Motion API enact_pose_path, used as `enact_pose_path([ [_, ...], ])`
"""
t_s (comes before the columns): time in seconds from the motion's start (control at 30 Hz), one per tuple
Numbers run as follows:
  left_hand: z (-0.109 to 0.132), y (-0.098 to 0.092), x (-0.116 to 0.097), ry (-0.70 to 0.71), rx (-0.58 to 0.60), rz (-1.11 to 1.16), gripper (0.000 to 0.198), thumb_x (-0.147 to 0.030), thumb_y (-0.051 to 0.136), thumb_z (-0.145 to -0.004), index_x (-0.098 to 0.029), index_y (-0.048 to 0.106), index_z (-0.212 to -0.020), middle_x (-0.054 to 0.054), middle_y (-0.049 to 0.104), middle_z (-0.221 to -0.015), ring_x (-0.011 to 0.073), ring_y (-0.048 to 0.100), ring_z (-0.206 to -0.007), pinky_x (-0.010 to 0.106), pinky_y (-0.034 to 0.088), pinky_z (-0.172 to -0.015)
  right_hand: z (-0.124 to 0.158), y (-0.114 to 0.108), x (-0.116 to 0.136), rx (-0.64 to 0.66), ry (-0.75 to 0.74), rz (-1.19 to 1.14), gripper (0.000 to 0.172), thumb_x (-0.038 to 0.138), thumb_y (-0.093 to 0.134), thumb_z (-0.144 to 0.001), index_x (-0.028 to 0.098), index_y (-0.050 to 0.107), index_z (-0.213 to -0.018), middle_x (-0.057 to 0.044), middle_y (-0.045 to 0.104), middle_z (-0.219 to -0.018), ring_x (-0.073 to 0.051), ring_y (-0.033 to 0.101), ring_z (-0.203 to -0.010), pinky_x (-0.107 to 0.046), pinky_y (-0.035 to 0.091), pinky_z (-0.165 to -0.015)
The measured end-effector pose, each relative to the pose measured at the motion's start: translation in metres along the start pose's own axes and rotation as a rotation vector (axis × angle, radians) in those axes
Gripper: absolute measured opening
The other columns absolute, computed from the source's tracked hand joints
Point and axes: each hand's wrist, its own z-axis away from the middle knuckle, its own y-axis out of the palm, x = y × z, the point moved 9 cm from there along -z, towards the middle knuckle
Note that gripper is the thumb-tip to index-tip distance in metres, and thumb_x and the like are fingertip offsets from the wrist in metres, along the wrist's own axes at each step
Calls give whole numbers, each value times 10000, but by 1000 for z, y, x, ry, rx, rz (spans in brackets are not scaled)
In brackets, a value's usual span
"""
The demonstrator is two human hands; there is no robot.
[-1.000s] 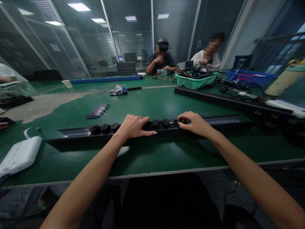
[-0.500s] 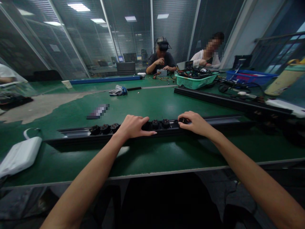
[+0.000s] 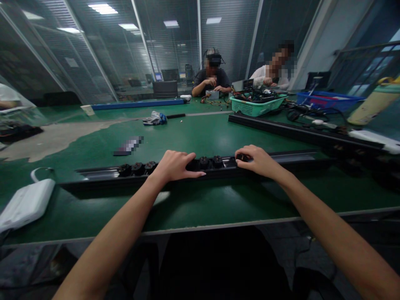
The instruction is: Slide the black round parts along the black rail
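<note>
A long black metal channel [image 3: 103,182] lies across the table in front of me, with a row of round black socket modules [image 3: 137,168] seated in it. My left hand [image 3: 175,166] straddles the channel, fingers over the far side and thumb along the near side, covering some modules. Two modules [image 3: 217,161] show between my hands. Right of them, my right hand [image 3: 252,158] pinches another socket module [image 3: 242,158] at the channel, thumb near and fingers behind. Whether this module touches the channel floor, I cannot tell.
Another black channel [image 3: 281,128] lies slanted behind on the right. A green basket [image 3: 246,107] of cables, a blue bin [image 3: 328,101] and a yellow bottle [image 3: 371,104] stand beyond. At left lies a white device [image 3: 28,202]. Two people [image 3: 211,77] sit opposite.
My right hand has shifted slightly right along the channel with the socket module in its fingers. The left hand stays put on the channel.
</note>
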Motion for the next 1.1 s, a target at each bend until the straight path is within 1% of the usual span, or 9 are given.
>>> enact_pose_path([
  [0.33, 0, -1, 0, -12, 13, 15, 764, -856, 260, -775, -204, 626, -931, 93, 712, -813, 229, 642, -688, 292, 220, -549, 1, -2, 0, 9, 9, -4, 167, 343, 560, -829, 223, 659, -889, -51, 659, -834, -209, 541, -797, -351, 398, -761],
  [0.6, 0, -1, 0, -23, 22, 34, 765, -854, 285, -771, -205, 643, -961, 105, 714, -833, 233, 638, -701, 292, 268, -579, 0, 0, -2, 5, 9, 0, 160, 325, 556, -819, 212, 645, -887, -58, 662, -852, -216, 561, -826, -354, 407, -787],
  [0.87, 0, -1, 1, -19, 13, 34, 778, -862, 265, -767, -200, 635, -941, 108, 713, -820, 232, 637, -688, 290, 234, -560, -1, 1, -4, 22, 18, -4, 163, 332, 559, -816, 212, 637, -894, -64, 679, -900, -224, 571, -856, -363, 412, -803],
  [1.1, 1, -1, 0, -19, 17, 31, 762, -854, 266, -776, -200, 626, -933, 105, 714, -831, 230, 638, -694, 293, 238, -565, 1, 0, -4, 22, 11, 16, 172, 339, 561, -820, 215, 642, -907, -55, 656, -833, -219, 550, -815, -356, 409, -767],
])
